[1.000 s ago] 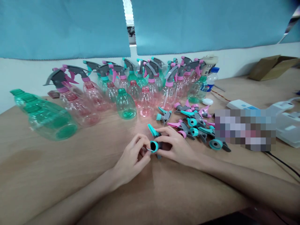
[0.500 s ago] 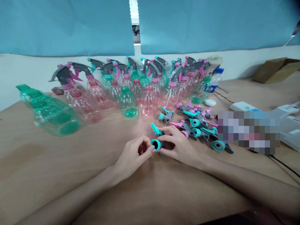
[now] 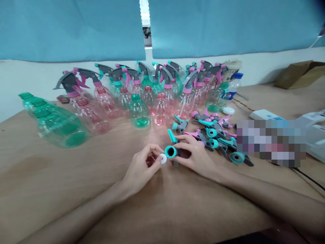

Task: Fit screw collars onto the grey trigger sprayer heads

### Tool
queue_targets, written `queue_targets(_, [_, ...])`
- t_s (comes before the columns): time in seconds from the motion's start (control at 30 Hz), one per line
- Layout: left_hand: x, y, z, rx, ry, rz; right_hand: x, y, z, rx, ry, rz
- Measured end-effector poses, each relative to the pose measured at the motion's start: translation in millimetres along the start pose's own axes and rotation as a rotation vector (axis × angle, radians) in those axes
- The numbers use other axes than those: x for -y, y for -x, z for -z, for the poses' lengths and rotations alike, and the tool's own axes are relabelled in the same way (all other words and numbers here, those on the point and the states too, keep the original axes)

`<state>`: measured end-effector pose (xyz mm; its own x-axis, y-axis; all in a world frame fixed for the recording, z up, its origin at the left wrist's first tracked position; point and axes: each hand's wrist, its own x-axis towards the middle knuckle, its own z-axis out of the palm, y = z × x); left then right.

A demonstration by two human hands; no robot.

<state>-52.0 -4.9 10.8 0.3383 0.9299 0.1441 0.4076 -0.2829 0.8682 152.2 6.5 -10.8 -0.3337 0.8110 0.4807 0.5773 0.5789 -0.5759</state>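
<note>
Nearest the camera, two bare forearms reach in over the brown wooden table [image 3: 76,189]. The left hand [image 3: 141,169] is curled, its thumb and forefinger pinched on a small white round plastic washer [image 3: 163,158], held just off the tabletop. Just beside it, almost touching, sits the teal collar of a teal and grey plastic spray trigger head [image 3: 171,149], its open round mouth facing the washer. The right hand [image 3: 196,156] grips this trigger head with fingers wrapped over the grey body and thumb beneath, the teal lever sticking up and away behind the fingers.

Just beyond the right hand lies a loose pile of teal, pink and grey spray trigger heads [image 3: 215,135], scattered on the table and touching one another. To the right of the pile is a blurred patch, and past it a white plastic device [image 3: 264,115] with a black cable [image 3: 307,176] running off toward the near right edge.

Further back, to the left, a large green transparent plastic bottle [image 3: 58,122] lies on its side. Behind the centre stands a cluster of pink and green transparent spray bottles [image 3: 152,98], some uncapped, many fitted with trigger heads. A small white round cap [image 3: 228,110] lies near them. At the far right rests a brown cardboard box [image 3: 297,74], and a teal fabric curtain [image 3: 76,30] hangs along the white wall.
</note>
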Motion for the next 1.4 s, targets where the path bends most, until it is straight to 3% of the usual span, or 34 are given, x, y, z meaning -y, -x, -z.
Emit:
queue_targets(0.23, [2.5,1.1,1.3,-0.144,-0.053,-0.111,2.1,-1.3,1.8,0.043,-0.087,0.0])
queue_targets(0.5, [-0.2,4.9,-0.3,-0.148,-0.137,-0.23,3.4,-0.8,1.2,0.075,-0.072,0.043])
queue_targets(0.77, [-5.9,1.1,1.1,-0.14,-0.297,-0.487,4.3,-0.8,0.3,0.103,-0.092,0.115])
queue_targets(0.93, [-3.9,1.9,2.6,-0.183,-0.326,-0.506,3.2,-1.1,0.5,0.099,-0.105,0.104])
queue_targets(1.07, [-4.7,5.4,2.3,-0.133,-0.342,-0.597,1.4,-1.0,0.4,0.068,-0.11,0.081])
queue_targets(1.2, [-5.2,6.9,1.1,-0.054,-0.493,-0.676,1.0,-1.3,0.9,0.076,-0.11,0.082])
queue_targets(1.4, [-6.1,7.4,-0.3,-0.073,-0.642,-0.699,1.4,-1.3,1.7,0.082,-0.107,0.086])
